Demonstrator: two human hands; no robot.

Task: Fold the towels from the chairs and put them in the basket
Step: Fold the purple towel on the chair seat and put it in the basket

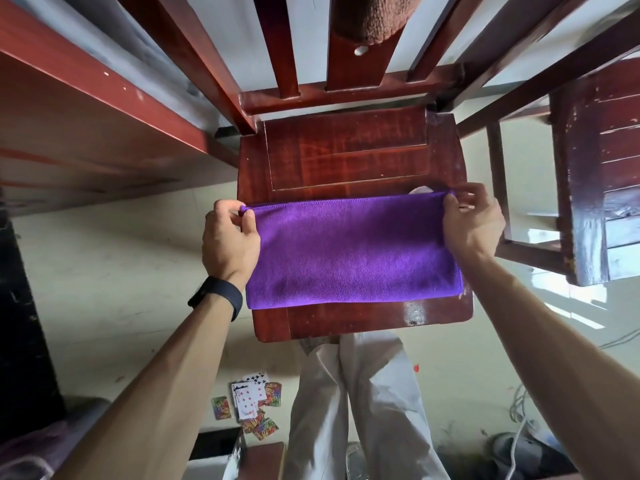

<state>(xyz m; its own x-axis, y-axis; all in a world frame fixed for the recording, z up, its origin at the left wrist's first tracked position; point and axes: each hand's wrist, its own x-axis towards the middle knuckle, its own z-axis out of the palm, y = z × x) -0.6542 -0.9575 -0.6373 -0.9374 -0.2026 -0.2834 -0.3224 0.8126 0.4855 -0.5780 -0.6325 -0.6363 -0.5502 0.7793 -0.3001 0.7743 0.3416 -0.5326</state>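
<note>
A purple towel [349,251] lies folded in half on the seat of a dark red wooden chair [346,161], its fold toward me. My left hand [228,237] pinches the far left corner of the towel. My right hand [472,223] pinches the far right corner. Both corners sit at the towel's far edge, stretched taut between the hands. A brown towel [370,15] hangs over the chair's backrest at the top of the view. No basket is in sight.
A second wooden chair [599,174] stands close on the right. A red wooden table edge [104,84] runs along the left. Playing cards [252,403] lie scattered on the floor by my legs. White cables [519,410] trail on the floor at lower right.
</note>
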